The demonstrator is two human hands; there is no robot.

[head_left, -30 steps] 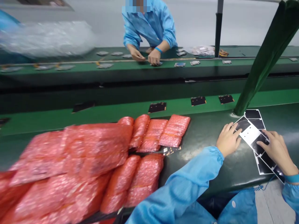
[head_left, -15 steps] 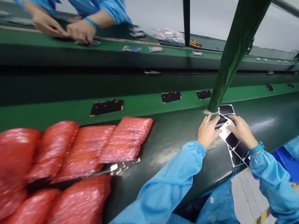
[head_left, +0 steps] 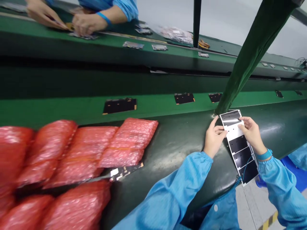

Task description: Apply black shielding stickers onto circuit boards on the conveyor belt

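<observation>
Sheet's turned since the earlier frame: head view shows the black-and-white sheet now running lengthwise, held up over the dark green bench rather than lying skewed on it, top end just beside the green-sleeved post. L hand pinches its left edge w/ thumb raised, fingers curled behind; R hand pinches the right edge near the top, thumb on the white part. Hands are apart, w/ the sheet between them, so its lower black panels hang free toward the R wrist, prob. for a look along its length. Both forearms angle in from the body in blue sleeves, elbows low, wrists bent slightly inward. Left of the hands, red bubble-wrap bags lie in overlapping rows, prob. kept off to one side of the work. Black boards sit spaced apart on the green belt, likely so they don't overlap. Farther off, a co-worker's hands work over small silver parts on the far belt, fingers close together; what they pinch is too small to tell.
</observation>
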